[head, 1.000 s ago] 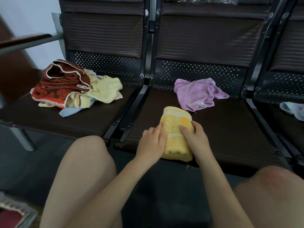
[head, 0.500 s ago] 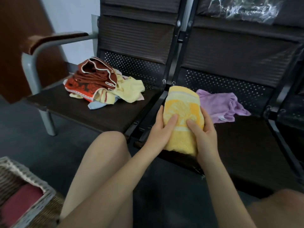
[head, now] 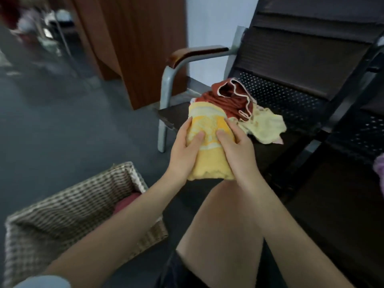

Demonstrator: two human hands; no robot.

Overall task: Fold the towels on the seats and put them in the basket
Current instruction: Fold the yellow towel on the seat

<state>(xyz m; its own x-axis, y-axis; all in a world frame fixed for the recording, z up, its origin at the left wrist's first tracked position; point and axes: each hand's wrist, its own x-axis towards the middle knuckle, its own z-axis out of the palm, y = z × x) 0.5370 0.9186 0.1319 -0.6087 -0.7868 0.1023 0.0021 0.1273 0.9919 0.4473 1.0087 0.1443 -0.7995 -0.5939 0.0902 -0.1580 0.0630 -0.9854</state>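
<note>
A folded yellow towel (head: 208, 142) with an orange pattern is held in the air between my left hand (head: 186, 149) and my right hand (head: 235, 149), above my left knee. Both hands clasp its sides with thumbs on top. A woven wicker basket (head: 68, 206) stands on the floor at the lower left, with a red folded towel (head: 126, 202) inside; my left forearm crosses over its right corner. On the leftmost seat (head: 276, 148) lies a heap of unfolded towels: a rust-red one (head: 230, 99) and a pale yellow one (head: 264, 127).
The seat row's grey metal armrest and leg (head: 166, 96) stand just beyond the held towel. A purple towel's edge (head: 378, 167) shows at the far right. A wooden door panel (head: 145, 48) is behind. Grey floor (head: 62, 132) lies left of the basket.
Both hands have lifted the folded yellow towel off the middle seat and carried it left, over my knee. My view has swung left, bringing the basket into sight.
</note>
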